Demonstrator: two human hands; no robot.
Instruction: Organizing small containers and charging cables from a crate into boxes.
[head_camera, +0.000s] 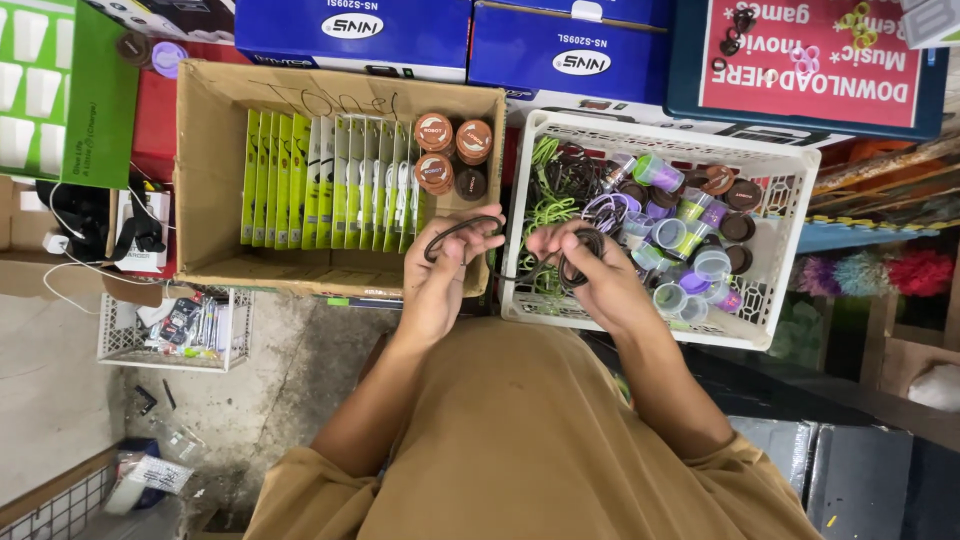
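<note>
My left hand (440, 270) and my right hand (585, 265) both grip a thin black cable (520, 268) stretched between them. The cable loops over my left fingers, and a small coil of it sits in my right fingers. My hands hover between a cardboard box (200, 170) and a white plastic crate (790, 180). The box holds upright green and white packets (320, 180) and brown round lids (450, 150). The crate holds tangled green and black cables (560, 185) and small clear, purple and green round cases (680, 240).
Blue boxes (460, 35) and a red-and-blue sign (810, 55) lie beyond the containers. A green box (60, 90) is at top left. A small white basket (175, 330) of small items sits on the concrete floor (280, 390). Feather dusters (880, 272) lie at right.
</note>
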